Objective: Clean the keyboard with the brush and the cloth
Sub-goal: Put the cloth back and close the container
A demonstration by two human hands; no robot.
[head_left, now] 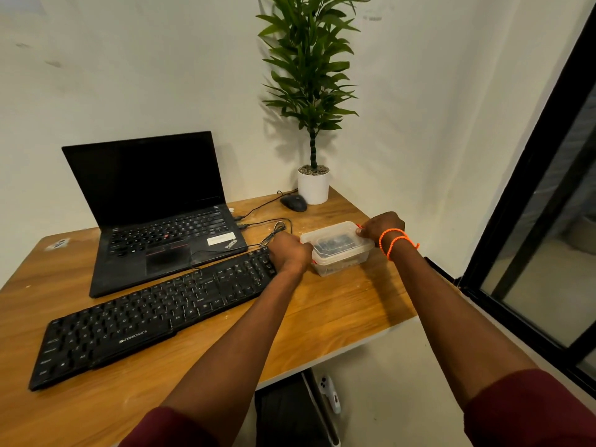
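A black keyboard lies diagonally across the wooden desk. To its right stands a clear plastic box with a lid and red clips; something dark shows inside it. My left hand grips the box's near-left end at a clip. My right hand, with orange bands on the wrist, holds the far-right end at the other clip. No brush or cloth shows outside the box.
An open black laptop stands behind the keyboard, with cables running to it. A black mouse and a potted plant sit at the desk's far corner. The desk's right edge is close to the box.
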